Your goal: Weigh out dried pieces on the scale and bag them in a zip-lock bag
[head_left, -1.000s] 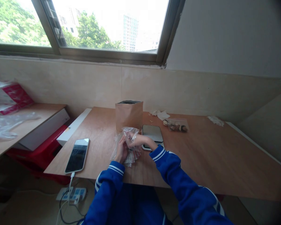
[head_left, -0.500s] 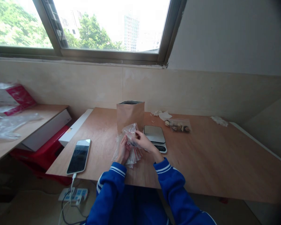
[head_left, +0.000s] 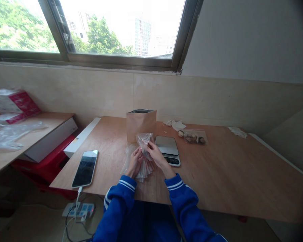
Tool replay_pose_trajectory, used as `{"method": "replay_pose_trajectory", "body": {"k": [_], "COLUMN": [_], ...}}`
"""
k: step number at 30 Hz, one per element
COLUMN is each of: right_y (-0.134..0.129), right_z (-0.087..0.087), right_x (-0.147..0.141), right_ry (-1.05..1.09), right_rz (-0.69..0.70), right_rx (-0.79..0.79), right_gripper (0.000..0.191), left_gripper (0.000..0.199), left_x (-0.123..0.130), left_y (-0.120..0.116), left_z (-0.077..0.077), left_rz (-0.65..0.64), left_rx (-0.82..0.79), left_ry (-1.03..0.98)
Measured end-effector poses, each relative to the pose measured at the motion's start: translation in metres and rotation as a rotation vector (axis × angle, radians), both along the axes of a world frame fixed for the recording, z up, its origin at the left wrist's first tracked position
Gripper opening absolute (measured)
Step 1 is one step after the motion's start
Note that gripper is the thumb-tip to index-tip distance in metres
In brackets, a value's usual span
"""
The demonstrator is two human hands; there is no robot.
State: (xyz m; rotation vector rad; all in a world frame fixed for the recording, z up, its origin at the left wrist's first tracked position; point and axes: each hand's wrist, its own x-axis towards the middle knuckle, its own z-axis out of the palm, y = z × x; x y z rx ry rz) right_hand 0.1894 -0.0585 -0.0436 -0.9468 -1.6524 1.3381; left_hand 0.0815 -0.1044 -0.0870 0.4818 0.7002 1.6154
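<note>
Between my two hands is a clear plastic bag [head_left: 145,139], raised just in front of a brown paper pouch [head_left: 140,125] that stands with its top open. My left hand [head_left: 134,162] pinches the bag's lower left side. On its right side, the fingers of my right hand [head_left: 155,154] are closed on the plastic. Beneath the hands, a fanned stack of clear zip bags [head_left: 143,171] with red strips lies on the table. A small kitchen scale [head_left: 167,146] with a metal plate sits just beyond my right hand.
A filled clear bag [head_left: 195,137] lies right of the scale, near crumpled white scraps [head_left: 178,125]. At the left edge, a phone [head_left: 85,168] is plugged into a cable. A red stool [head_left: 44,164] stands between this table [head_left: 229,174] and another one.
The held bag has shifted slightly right and now hangs more spread out between my hands. My right hand has turned a little on the plastic. Everything on the table stays in place.
</note>
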Motion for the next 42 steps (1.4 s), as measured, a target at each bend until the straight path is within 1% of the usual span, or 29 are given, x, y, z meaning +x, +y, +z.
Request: {"method": "replay_pose_trajectory", "body": {"k": [3, 7, 10, 13, 16, 18, 21, 26, 29, 34, 39, 42], "right_y": [0.0, -0.002, -0.004, -0.004, -0.002, -0.003, -0.006, -0.012, -0.012, -0.01, -0.011, -0.011], "right_z": [0.001, 0.002, 0.0, -0.006, -0.01, -0.011, -0.011, -0.012, -0.016, -0.018, -0.016, -0.013], "right_x": [0.003, 0.006, 0.005, 0.003, 0.004, 0.005, 0.004, -0.002, -0.004, -0.001, 0.002, 0.005], "right_ry": [0.036, -0.078, -0.122, -0.084, -0.048, -0.034, -0.064, -0.081, -0.069, -0.014, 0.01, 0.035], "right_rz": [0.017, 0.034, -0.016, -0.092, -0.163, -0.158, -0.11, -0.105, -0.116, -0.167, -0.243, -0.253], "right_rx": [-0.026, 0.035, 0.078, 0.131, 0.152, 0.148, 0.119, 0.14, 0.123, 0.069, 0.04, 0.043], "right_gripper": [0.04, 0.031, 0.029, 0.029, 0.029, 0.028, 0.028, 0.032, 0.036, 0.034, 0.036, 0.037], "left_gripper": [0.022, 0.022, 0.025, 0.029, 0.028, 0.027, 0.031, 0.043, 0.045, 0.041, 0.035, 0.033], "left_x": [0.0, -0.001, -0.002, -0.003, -0.004, -0.004, -0.004, -0.004, -0.004, -0.004, -0.006, -0.008], "left_y": [0.0, 0.003, 0.006, 0.007, 0.007, 0.007, 0.007, 0.005, 0.005, 0.004, 0.006, 0.008], "left_z": [-0.004, -0.011, -0.014, -0.015, -0.015, -0.015, -0.015, -0.014, -0.013, -0.01, -0.011, -0.012], "left_rz": [-0.009, 0.018, 0.057, 0.088, 0.088, 0.083, 0.07, 0.059, 0.049, 0.013, 0.079, 0.115], "left_rx": [0.032, 0.04, 0.04, 0.039, 0.041, 0.044, 0.052, 0.06, 0.041, 0.061, 0.076, 0.07], "left_ry": [0.025, 0.034, 0.044, 0.045, 0.048, 0.048, 0.037, 0.015, 0.013, -0.011, -0.055, -0.08]}}
